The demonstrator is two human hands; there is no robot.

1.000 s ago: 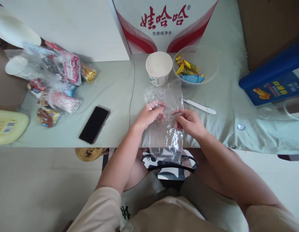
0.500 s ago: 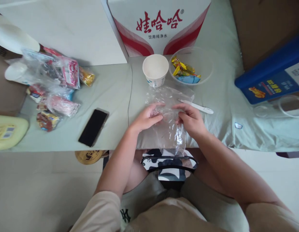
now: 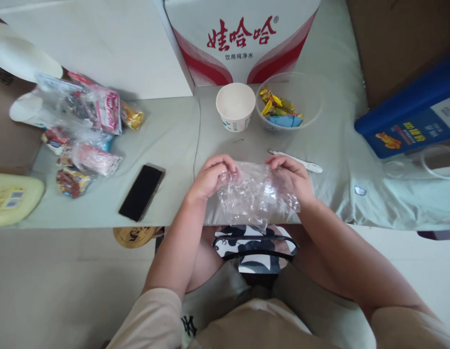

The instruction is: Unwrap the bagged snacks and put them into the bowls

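Note:
A crumpled clear plastic bag point(image 3: 252, 194) stretches between my hands at the table's front edge. My left hand point(image 3: 213, 175) is closed on its left side, fingers curled. My right hand point(image 3: 292, 177) pinches the top right part, and some film lies over that palm. Just behind my right hand rests a white utility knife point(image 3: 301, 162), partly covered by the fingers. Beyond the bag stands a white paper cup point(image 3: 235, 109). Beside it, a clear plastic bowl point(image 3: 310, 111) holds several yellow and blue wrapped snacks point(image 3: 279, 109).
A black phone point(image 3: 141, 192) lies to the left. Several packaged snacks point(image 3: 97, 155) are heaped farther left, near a pale yellow bottle point(image 3: 16, 199). A white and red carton point(image 3: 242, 39) stands at the back. On the right are a blue box point(image 3: 410, 116) and a clear container point(image 3: 439, 162).
The plastic bag has been drawn toward me and folded down over the front edge, away from the cup. My fingers have closed more tightly on it.

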